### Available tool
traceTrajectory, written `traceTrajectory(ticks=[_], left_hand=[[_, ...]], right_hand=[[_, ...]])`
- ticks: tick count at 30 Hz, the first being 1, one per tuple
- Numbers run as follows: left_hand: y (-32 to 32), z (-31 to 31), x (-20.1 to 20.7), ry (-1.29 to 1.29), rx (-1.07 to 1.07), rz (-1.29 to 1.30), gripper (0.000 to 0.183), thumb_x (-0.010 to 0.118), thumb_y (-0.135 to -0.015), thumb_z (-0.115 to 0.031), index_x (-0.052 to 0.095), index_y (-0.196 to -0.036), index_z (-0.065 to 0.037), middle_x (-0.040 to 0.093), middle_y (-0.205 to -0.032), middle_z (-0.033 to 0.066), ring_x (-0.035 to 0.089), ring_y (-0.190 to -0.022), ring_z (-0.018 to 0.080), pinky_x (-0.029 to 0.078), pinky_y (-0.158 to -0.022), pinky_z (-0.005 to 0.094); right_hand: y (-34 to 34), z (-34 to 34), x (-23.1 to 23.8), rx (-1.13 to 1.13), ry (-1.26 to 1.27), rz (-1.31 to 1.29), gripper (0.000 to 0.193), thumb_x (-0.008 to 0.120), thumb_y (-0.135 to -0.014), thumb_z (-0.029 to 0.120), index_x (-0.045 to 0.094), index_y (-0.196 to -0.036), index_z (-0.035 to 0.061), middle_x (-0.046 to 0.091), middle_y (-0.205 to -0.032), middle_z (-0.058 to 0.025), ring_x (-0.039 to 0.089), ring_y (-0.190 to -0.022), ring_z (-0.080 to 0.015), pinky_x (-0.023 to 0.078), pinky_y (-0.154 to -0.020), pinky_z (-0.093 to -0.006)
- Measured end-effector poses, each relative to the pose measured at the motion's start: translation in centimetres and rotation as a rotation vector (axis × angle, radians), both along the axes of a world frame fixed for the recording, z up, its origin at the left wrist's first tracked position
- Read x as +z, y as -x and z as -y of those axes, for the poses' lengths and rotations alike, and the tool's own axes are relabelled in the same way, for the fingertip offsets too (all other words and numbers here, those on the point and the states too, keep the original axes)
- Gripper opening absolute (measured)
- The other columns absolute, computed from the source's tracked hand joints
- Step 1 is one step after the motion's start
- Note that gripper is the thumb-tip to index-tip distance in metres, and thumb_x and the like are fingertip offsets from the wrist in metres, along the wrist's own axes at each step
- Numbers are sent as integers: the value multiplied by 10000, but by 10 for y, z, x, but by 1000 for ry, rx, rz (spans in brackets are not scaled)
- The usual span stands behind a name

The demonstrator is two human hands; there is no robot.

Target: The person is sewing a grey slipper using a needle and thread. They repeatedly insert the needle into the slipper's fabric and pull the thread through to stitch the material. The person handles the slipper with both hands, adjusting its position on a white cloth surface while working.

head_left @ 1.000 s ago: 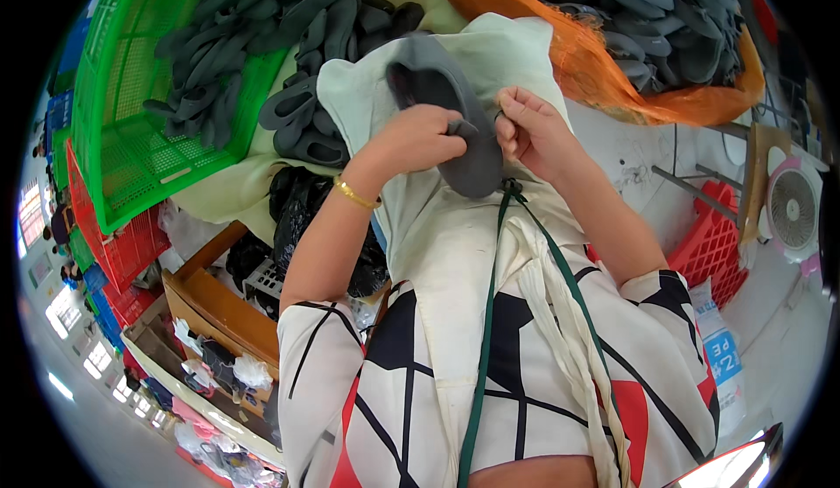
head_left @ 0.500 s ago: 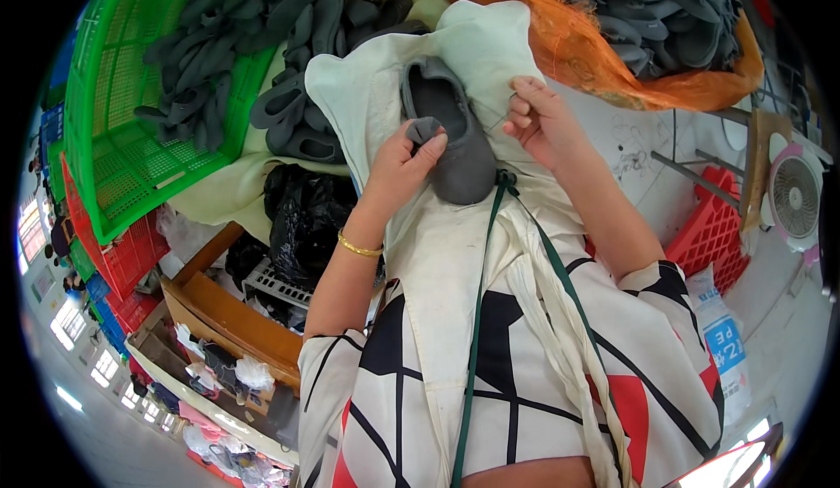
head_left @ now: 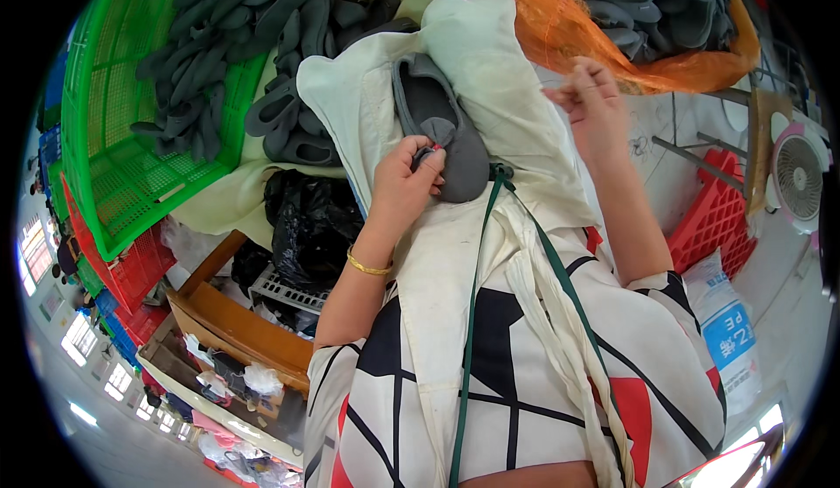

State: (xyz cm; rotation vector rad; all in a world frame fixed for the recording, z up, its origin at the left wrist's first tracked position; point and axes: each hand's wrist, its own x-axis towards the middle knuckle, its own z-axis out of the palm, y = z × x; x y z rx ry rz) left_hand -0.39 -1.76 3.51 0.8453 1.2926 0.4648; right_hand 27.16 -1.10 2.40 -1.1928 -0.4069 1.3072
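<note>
A dark grey slip-on shoe (head_left: 468, 160) lies on the pale cloth over my lap, its opening pointing away from me. My left hand (head_left: 409, 177) is closed at the shoe's near left side, thumb and fingers pinching a small gathered piece of grey fabric (head_left: 437, 128) over the opening. A speck of red shows at those fingertips. Whether the fabric piece is joined to the shoe, I cannot tell. Off to the right, my right hand (head_left: 595, 108) is raised clear of the shoe with its fingertips pinched together. What they hold, if anything, is too small to make out.
Many grey shoes (head_left: 289, 108) pile up at the far left, spilling from a green plastic crate (head_left: 105, 151). An orange sack (head_left: 560, 46) of grey shoe parts sits at the far right. Black plastic bags (head_left: 311, 226) are at left; a red crate (head_left: 713, 217) and fan (head_left: 798, 173) stand right.
My right hand has moved up and to the right, away from the shoe. The grey fabric piece now lies lower over the shoe's opening, still pinched by my left hand.
</note>
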Motion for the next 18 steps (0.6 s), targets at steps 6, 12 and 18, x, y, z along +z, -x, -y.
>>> traceTrajectory(ticks=[6,12,18], left_hand=[[4,5,-15,305,295,405,181,602,-982,-173,637,-1053,-10,669,-838,58,630,-660,107,530,-550,226],[3,10,-22,415,413,569,159,580,-988,-149,638,-1031,-7,689,-839,78,648,-640,128,539,-507,234],[6,11,-27,418,428,601,161,570,-989,-141,634,-1032,0,692,-841,87,653,-638,137,539,-505,238]], right_hand=[[49,21,15,622,195,111,128,596,-988,136,634,-1083,59,608,-788,6,558,-635,-54,493,-614,-227],[76,28,12,811,125,415,152,587,-968,109,674,-1068,34,598,-724,18,512,-610,-43,419,-560,-218],[79,29,2,784,28,510,168,587,-943,92,691,-1055,21,652,-791,-30,547,-659,-78,446,-615,-240]])
